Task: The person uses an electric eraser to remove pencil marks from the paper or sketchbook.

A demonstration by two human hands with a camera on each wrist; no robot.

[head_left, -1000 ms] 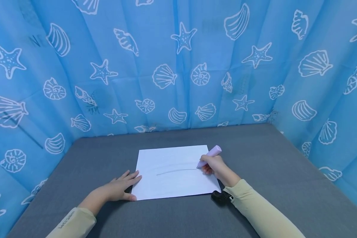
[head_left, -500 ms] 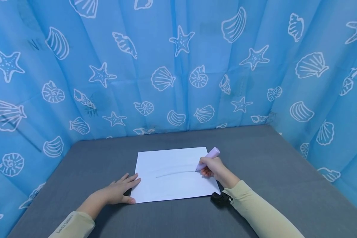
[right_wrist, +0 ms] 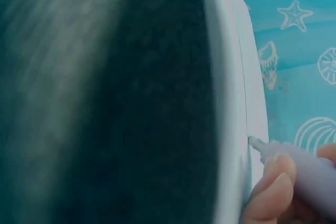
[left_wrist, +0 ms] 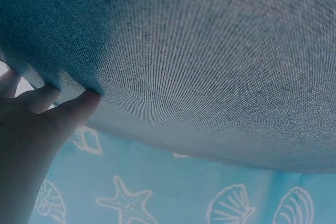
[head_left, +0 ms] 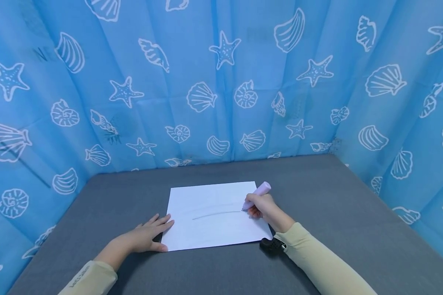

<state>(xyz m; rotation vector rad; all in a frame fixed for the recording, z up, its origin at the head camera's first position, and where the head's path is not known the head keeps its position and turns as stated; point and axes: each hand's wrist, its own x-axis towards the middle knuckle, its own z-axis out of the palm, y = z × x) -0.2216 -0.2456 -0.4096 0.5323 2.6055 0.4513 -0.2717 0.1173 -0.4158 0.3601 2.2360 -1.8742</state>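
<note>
A white sheet of paper (head_left: 206,233) lies flat on the grey table, with one thin, slightly curved dark line (head_left: 215,214) across its middle. My right hand (head_left: 266,208) pinches a thick light-purple marker (head_left: 263,189), tilted, its tip on the paper at the line's right end. In the right wrist view the marker (right_wrist: 310,177) sits between fingers and thumb, its tip against the white sheet. My left hand (head_left: 147,236) rests spread at the paper's left edge, some fingertips on the sheet. The left wrist view shows those fingers (left_wrist: 79,106) straight on the cloth.
Grey cloth covers the table (head_left: 214,270). A blue curtain (head_left: 162,106) with white shells and starfish hangs behind and along both sides. A small black device (head_left: 271,246) is at the right wrist, beside the paper's lower right corner.
The whole head view has shifted slightly. Both hands keep their places on the paper, and the marker tip stays at the line's right end.
</note>
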